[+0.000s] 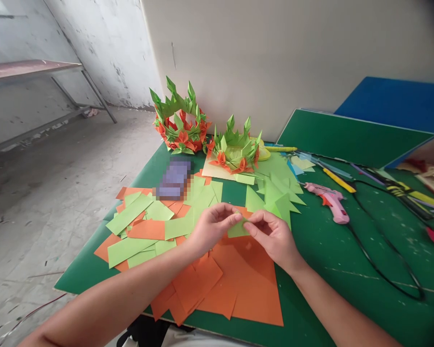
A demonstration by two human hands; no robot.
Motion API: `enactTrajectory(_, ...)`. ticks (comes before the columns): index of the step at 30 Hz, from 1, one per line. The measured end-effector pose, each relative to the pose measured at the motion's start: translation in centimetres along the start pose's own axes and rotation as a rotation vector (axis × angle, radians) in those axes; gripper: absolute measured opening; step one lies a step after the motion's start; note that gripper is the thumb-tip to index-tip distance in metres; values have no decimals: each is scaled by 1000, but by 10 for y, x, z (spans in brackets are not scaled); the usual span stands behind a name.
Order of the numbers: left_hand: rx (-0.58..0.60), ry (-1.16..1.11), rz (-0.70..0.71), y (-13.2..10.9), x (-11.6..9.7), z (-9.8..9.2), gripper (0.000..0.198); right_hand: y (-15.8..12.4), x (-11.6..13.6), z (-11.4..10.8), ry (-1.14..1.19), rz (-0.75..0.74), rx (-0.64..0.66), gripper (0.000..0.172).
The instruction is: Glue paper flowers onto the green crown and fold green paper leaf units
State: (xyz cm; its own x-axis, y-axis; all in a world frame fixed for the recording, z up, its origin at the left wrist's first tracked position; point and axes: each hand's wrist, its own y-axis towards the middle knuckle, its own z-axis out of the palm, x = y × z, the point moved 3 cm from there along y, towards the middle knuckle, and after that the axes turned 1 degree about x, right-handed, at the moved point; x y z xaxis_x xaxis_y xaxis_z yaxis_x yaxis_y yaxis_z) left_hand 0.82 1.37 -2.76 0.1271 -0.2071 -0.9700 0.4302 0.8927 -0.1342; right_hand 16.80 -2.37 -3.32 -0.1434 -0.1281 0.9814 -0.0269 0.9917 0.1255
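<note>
Over the middle of the table, my left hand and my right hand meet fingertip to fingertip. Both pinch a small piece of light green paper, mostly hidden by the fingers. Beneath them lies a large orange paper sheet, with loose orange paper pieces overlapping its left side. Light green paper strips are scattered left of my left hand. Pointed green paper pieces lie just beyond my right hand.
Two green and orange paper crowns, a larger one and a smaller one, stand at the back. A pixelated dark rectangular object lies left. A pink glue gun with a black cord rests right, near a yellow-handled cutter.
</note>
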Motion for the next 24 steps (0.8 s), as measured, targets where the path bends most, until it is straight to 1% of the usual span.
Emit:
enactTrajectory(3, 7, -2, 27, 2, 1, -1, 36, 1, -2, -2, 33, 47, -41, 26)
enactTrajectory(7, -71, -15, 106, 1, 1, -2, 30, 2, 1, 0, 40, 46, -52, 27)
enactTrajectory(11, -31, 150, 208, 0, -2, 0, 16, 2, 2, 2, 32, 22, -87, 26)
enactTrajectory(13, -11, 224, 244, -2, -3, 0, 16, 2, 0, 2, 24, 29, -113, 26)
enactTrajectory(14, -2, 231, 229, -2, -3, 0, 18, 2, -2, 1, 27, 34, -125, 25)
enactTrajectory(16, 17, 195, 135, -2, -1, 0, 21, 2, -4, 0, 53, 38, -145, 23)
enactTrajectory(18, 21, 145, 43, -2, 2, 0, 25, 2, -4, -2, 76, 11, -152, 23)
enactTrajectory(19, 19, 125, 19, -2, 2, 0, 26, 1, -2, -2, 70, -12, -143, 21)
enactTrajectory(22, 11, 76, -2, -2, 2, -1, 26, 0, 3, -3, -29, -87, -56, 10)
enactTrajectory(24, 2, 51, -12, -1, 1, -3, 26, 0, 6, -3, -101, -123, 4, 12)
